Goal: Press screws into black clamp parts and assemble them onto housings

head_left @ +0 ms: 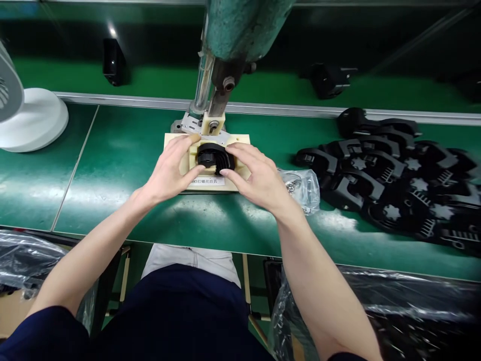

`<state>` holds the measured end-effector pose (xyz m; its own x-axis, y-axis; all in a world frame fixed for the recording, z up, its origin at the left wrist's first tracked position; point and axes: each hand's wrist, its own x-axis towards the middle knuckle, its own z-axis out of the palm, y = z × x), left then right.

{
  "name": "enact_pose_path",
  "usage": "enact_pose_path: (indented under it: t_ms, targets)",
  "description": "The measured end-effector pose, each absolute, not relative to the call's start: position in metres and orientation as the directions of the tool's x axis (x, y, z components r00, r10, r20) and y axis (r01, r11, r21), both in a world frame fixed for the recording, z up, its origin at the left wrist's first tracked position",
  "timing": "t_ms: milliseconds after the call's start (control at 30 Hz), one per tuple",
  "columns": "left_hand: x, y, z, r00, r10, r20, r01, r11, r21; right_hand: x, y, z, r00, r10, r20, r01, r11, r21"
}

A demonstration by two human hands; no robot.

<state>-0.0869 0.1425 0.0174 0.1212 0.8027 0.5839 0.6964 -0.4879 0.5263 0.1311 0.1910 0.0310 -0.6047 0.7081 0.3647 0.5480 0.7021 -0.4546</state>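
A curved black plastic part (216, 156) with ribs sits in the recess of a cream-coloured jig (182, 165) on the green bench. My left hand (171, 168) grips it from the left, thumb at its lower edge and fingers near its top edge. From the right my right hand (257, 173) grips the same part, thumb and forefinger against its side. Just behind the part, the tip of a screw-driving machine (213, 125) stands above the jig. A white printed label (205, 181) is on the jig's front.
Many similar black parts (391, 175) are heaped on the right of the bench. A clear plastic bag (302, 188) with small metal pieces lies beside my right hand. A white fan (33, 118) stands at the left. Plastic-lined boxes (406, 296) are below the bench edge.
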Motion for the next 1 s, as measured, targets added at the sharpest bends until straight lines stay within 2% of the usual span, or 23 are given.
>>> enact_pose_path:
  t_ms: [100,167,267,433,733,833,933,1000]
  targets:
    - [-0.083,0.158,0.013,0.102,0.857,0.506,0.641,-0.445,0.625,0.13,0.196,0.031,-0.594,0.704,0.39,0.563,0.71,-0.424]
    - [-0.08,0.161,0.009,0.067,0.868,0.493,0.634,-0.418,0.65,0.128,0.199,0.031,-0.616,0.694,0.371,0.572,0.719,-0.395]
    - [-0.078,0.159,0.007,0.041,0.866,0.498,0.652,-0.401,0.643,0.125,0.204,0.029,-0.653,0.68,0.333,0.565,0.731,-0.383]
    - [-0.077,0.153,0.005,0.023,0.845,0.534,0.71,-0.39,0.586,0.123,0.211,0.029,-0.656,0.657,0.37,0.524,0.75,-0.404]
    - [-0.064,0.142,0.005,-0.047,0.824,0.565,0.722,-0.362,0.589,0.122,0.182,0.035,-0.717,0.647,0.261,0.591,0.762,-0.264]
    - [-0.065,0.127,0.004,-0.096,0.814,0.573,0.729,-0.334,0.597,0.143,0.156,0.033,-0.621,0.667,0.412,0.633,0.737,-0.238]
    - [-0.071,0.097,-0.003,-0.155,0.773,0.615,0.766,-0.299,0.569,0.186,0.137,0.032,-0.351,0.732,0.584,0.751,0.593,-0.292]
    - [-0.073,0.074,-0.01,-0.171,0.739,0.651,0.79,-0.293,0.539,0.215,0.137,0.029,-0.224,0.821,0.526,0.826,0.446,-0.345]
